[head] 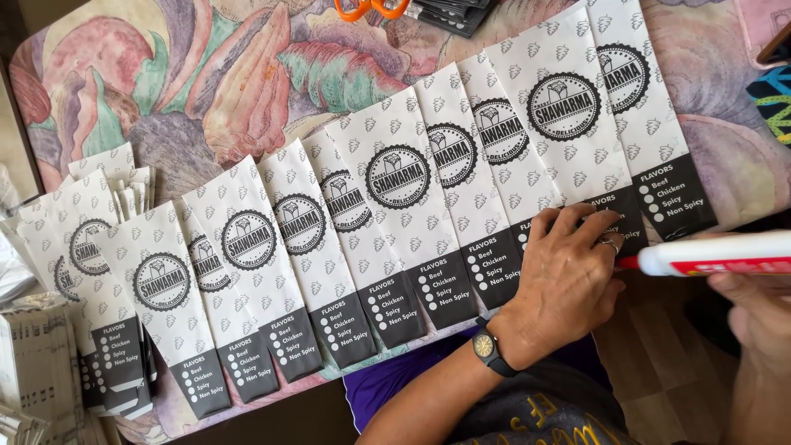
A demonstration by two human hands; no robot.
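Glue applied along overlapped paper sleeves – smear risk noted.

L hand (568, 276) lay flat, fingers spread, pressing dark ends of the paper sleeves (395, 218) fanned across the floral tablecloth (206, 74). R hand (754, 309) was wrapped round a white glue tube (713, 254), red tip beside the L ring finger. Risks, as judged: glue on fingers; a nudge shifting the overlapped row; excess bonding adjacent sleeves. Orange scissors (371, 8) at far edge.

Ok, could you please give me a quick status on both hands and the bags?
Left hand flat on bags, near right end. Right hand holds glue tube, tip by left fingers. Nothing in the way.
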